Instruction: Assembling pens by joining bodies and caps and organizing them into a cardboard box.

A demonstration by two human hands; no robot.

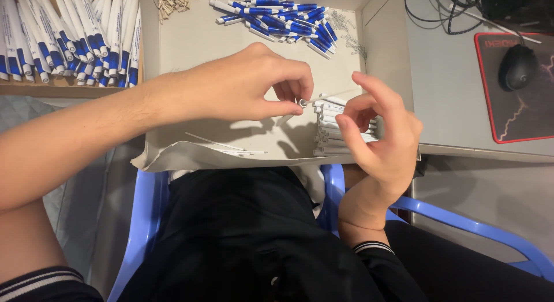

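Bright, even indoor light from above, slightly cool. Both hands throw soft dark shadows onto the pale cardboard sheet (231, 59) just beneath them. No harsh glare, only a mild sheen on the white and blue pens (69, 36) at upper left. Focus holds sharp at centre; the picture's corners stretch and soften a little, and the dark lap swallows detail

blue-white pens (277, 16), red-edged black mousepad (519, 88)

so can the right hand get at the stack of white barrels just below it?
Probably yes. The right hand hovers right over the stack of white barrels, fingers loosely curled, with nothing between them. The left hand pinches a white barrel just off to the side.
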